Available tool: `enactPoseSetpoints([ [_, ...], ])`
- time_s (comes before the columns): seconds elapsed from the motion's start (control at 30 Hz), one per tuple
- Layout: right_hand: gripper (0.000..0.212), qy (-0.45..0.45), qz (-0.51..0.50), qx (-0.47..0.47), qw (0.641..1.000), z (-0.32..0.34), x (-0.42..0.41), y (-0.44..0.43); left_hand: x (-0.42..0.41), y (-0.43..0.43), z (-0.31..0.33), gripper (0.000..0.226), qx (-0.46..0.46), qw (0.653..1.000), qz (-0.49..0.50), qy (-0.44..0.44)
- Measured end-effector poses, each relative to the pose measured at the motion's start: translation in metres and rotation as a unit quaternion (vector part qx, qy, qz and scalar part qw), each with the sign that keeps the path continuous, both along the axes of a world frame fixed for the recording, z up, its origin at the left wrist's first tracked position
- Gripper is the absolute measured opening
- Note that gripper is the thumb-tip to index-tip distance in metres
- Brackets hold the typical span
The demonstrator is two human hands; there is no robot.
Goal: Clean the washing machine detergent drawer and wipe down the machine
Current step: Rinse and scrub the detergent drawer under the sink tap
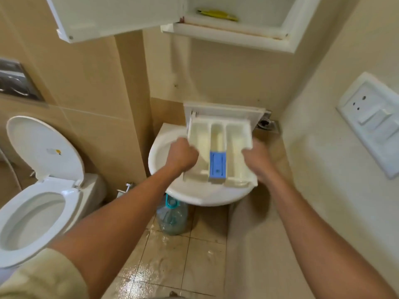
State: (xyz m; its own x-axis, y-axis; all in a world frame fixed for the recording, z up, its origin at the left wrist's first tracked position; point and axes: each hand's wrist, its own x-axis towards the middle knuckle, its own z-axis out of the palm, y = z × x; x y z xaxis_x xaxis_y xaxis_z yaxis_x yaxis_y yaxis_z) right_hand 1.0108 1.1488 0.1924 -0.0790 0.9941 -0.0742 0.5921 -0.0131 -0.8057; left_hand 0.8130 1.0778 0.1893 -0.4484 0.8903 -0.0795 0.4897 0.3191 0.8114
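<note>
The white detergent drawer, with three compartments and a blue insert in its middle channel, hangs above the white wash basin. My left hand grips the drawer's left wall with curled fingers. My right hand holds its right wall; those fingers are partly hidden behind the drawer. The drawer's front panel points away from me, toward the wall. The washing machine is not in view.
An open toilet stands at the left. A large clear water bottle sits under the basin on the wet tiled floor. An open wall cabinet hangs overhead. A socket and switch panel is on the right wall.
</note>
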Motion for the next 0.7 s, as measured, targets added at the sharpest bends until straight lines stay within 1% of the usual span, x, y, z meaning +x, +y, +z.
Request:
enactPoseSetpoints([
  [0.03, 0.037, 0.015, -0.01, 0.084, 0.996, 0.029, 0.002, 0.008, 0.001, 0.008, 0.025, 0.011, 0.074, 0.997, 0.008, 0.024],
  [0.07, 0.04, 0.035, -0.023, 0.17, 0.985, 0.058, 0.004, 0.011, 0.003, 0.013, 0.052, 0.013, 0.154, 0.986, 0.01, 0.054],
  [0.13, 0.047, 0.097, -0.033, 0.311, 0.945, 0.083, 0.009, 0.008, 0.007, 0.013, 0.088, 0.015, 0.3, 0.949, -0.003, 0.101],
  [0.17, 0.05, 0.116, -0.047, 0.366, 0.922, 0.08, 0.007, 0.001, 0.008, 0.01, 0.093, 0.019, 0.345, 0.931, -0.008, 0.119],
  [0.2, 0.05, 0.112, -0.07, 0.393, 0.91, 0.066, 0.005, -0.001, 0.008, 0.007, 0.087, 0.023, 0.354, 0.925, -0.012, 0.137],
  [0.23, 0.049, 0.103, -0.092, 0.379, 0.915, 0.04, 0.003, -0.002, 0.008, 0.004, 0.071, 0.024, 0.315, 0.937, -0.017, 0.151],
  [0.27, 0.044, 0.092, -0.09, 0.296, 0.947, 0.012, 0.001, -0.006, 0.008, 0.0, 0.046, 0.022, 0.217, 0.964, -0.03, 0.152],
  [0.3, 0.035, 0.063, -0.047, 0.141, 0.987, -0.015, -0.001, -0.011, 0.007, -0.006, 0.017, 0.015, 0.072, 0.987, -0.047, 0.136],
  [0.33, 0.025, 0.002, 0.02, -0.05, 0.999, -0.041, -0.001, -0.021, 0.006, -0.016, -0.012, 0.009, -0.094, 0.988, -0.064, 0.102],
  [0.37, 0.022, -0.052, 0.072, -0.195, 0.977, -0.065, -0.001, -0.029, 0.005, -0.026, -0.034, 0.008, -0.213, 0.972, -0.074, 0.061],
  [0.4, 0.024, -0.068, 0.079, -0.263, 0.959, -0.083, 0.0, -0.035, 0.004, -0.034, -0.052, 0.012, -0.266, 0.96, -0.079, 0.032],
  [0.43, 0.033, -0.05, 0.065, -0.273, 0.958, -0.096, 0.003, -0.039, 0.003, -0.04, -0.063, 0.018, -0.272, 0.959, -0.078, 0.013],
  [0.47, 0.041, -0.02, 0.054, -0.26, 0.964, -0.101, 0.004, -0.039, 0.0, -0.038, -0.066, 0.022, -0.257, 0.964, -0.071, 0.004],
  [0.5, 0.045, 0.003, 0.052, -0.249, 0.967, -0.098, 0.002, -0.039, -0.003, -0.035, -0.062, 0.024, -0.239, 0.968, -0.068, 0.01],
  [0.57, 0.043, 0.019, 0.055, -0.237, 0.97, -0.085, -0.004, -0.037, -0.01, -0.029, -0.052, 0.027, -0.228, 0.971, -0.067, 0.031],
  [0.63, 0.037, -0.011, 0.067, -0.221, 0.973, -0.074, -0.009, -0.04, -0.015, -0.023, -0.041, 0.029, -0.22, 0.972, -0.067, 0.055],
  [0.7, 0.019, -0.098, 0.084, -0.173, 0.977, -0.054, -0.013, -0.037, -0.023, -0.018, -0.033, 0.031, -0.211, 0.972, -0.066, 0.082],
])
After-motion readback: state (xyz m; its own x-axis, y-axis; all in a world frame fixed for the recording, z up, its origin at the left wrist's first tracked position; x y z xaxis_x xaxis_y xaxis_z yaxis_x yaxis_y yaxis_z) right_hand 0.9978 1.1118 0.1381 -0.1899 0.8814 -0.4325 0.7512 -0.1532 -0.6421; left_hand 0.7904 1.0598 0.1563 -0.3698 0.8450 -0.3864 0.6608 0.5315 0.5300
